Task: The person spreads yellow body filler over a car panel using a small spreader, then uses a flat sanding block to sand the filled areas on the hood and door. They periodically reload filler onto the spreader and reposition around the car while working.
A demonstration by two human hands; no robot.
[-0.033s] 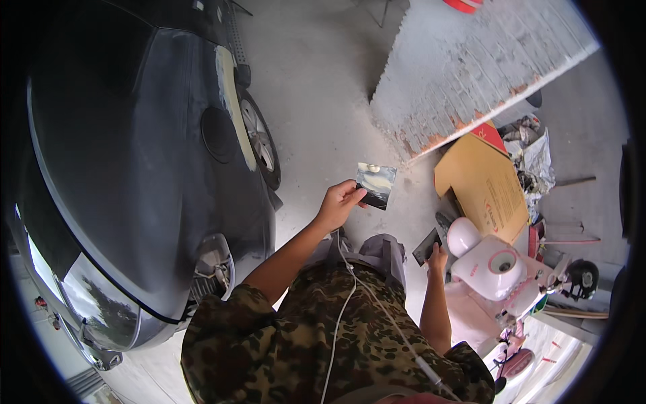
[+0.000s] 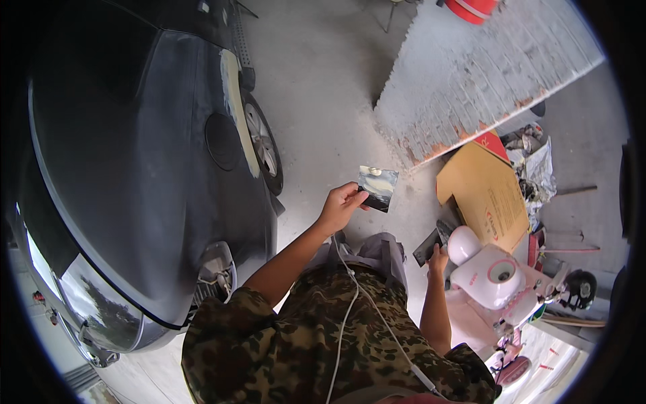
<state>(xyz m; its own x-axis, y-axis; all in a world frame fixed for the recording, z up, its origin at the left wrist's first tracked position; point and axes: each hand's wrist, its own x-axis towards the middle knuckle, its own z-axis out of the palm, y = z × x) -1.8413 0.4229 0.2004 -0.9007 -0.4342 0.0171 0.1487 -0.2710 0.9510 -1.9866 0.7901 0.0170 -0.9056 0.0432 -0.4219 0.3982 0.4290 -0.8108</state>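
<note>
In my left hand (image 2: 342, 207) is a thin square putty board (image 2: 381, 199), gripped at its left edge between thumb and fingers. Cream filler is smeared over the board's upper part, and the lower part is black. Low on the right, my right hand (image 2: 437, 258) is closed on a flat dark putty spreader (image 2: 424, 250). Both hands are apart from the black car (image 2: 175, 135) on the left. A strip of cream filler (image 2: 235, 101) runs along its wheel arch, above the wheel (image 2: 262, 141). The paint around it looks dull grey.
At far right stands a rough whitish panel (image 2: 471, 74) with a red bucket (image 2: 471, 9) on it. A flattened cardboard box (image 2: 484, 192), crumpled plastic sheeting (image 2: 542, 168) and a pink scooter (image 2: 491, 276) are on my right. A white cable (image 2: 343, 323) hangs down my front.
The view has shifted slightly, bringing more of the red bucket in at the top. Both hands keep nearly the same place and hold the same things.
</note>
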